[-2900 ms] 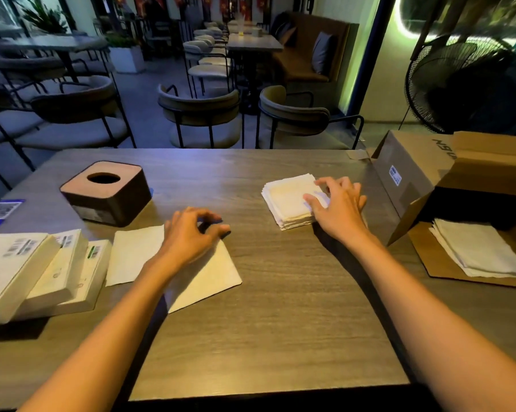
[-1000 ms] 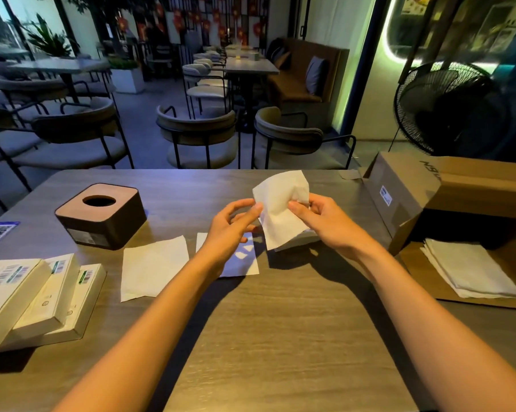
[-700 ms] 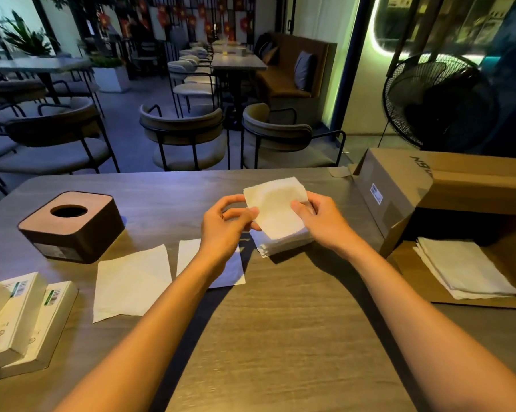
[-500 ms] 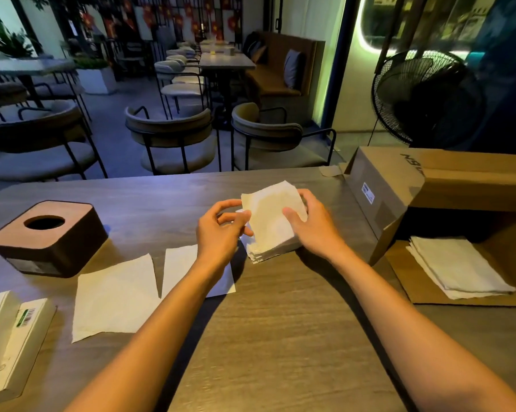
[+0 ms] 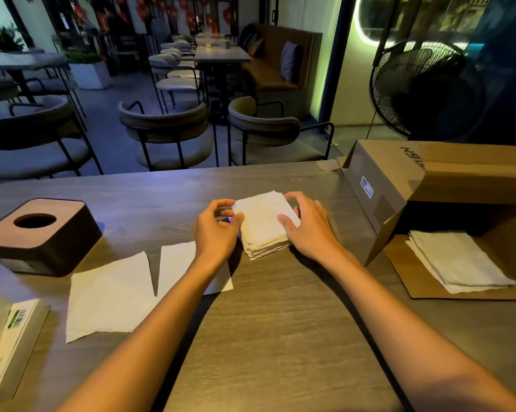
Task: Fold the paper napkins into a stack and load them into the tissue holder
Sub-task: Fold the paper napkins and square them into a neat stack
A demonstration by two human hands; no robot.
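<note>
Two hands frame the stack [image 5: 264, 224] of folded napkins, which sits on the tabletop [image 5: 280, 337] a little right of centre, well apart from the holder [image 5: 39, 236] at the far left. The left hand [image 5: 216, 230] is curled loosely at the stack's left edge, thumb tip touching the top sheet; whether it actually pinches anything cannot be told. The right hand [image 5: 305, 230] lies over the right edge, thumb flat on the top napkin and fingers bent round the far corner, lightly grasping the pile. The step in hand looks like squaring up the stack, and doing it well probably means pressing the sides in evenly from both hands while the thumb keeps the top sheet from sliding (thin paper skews easily). The lower edges look ragged, so a gentle tap toward the body could align them. Two flat napkins [image 5: 111, 295] lie unfolded near the left forearm, and more wait in the box [image 5: 429, 179], so folding seems unfinished before loading.
</note>
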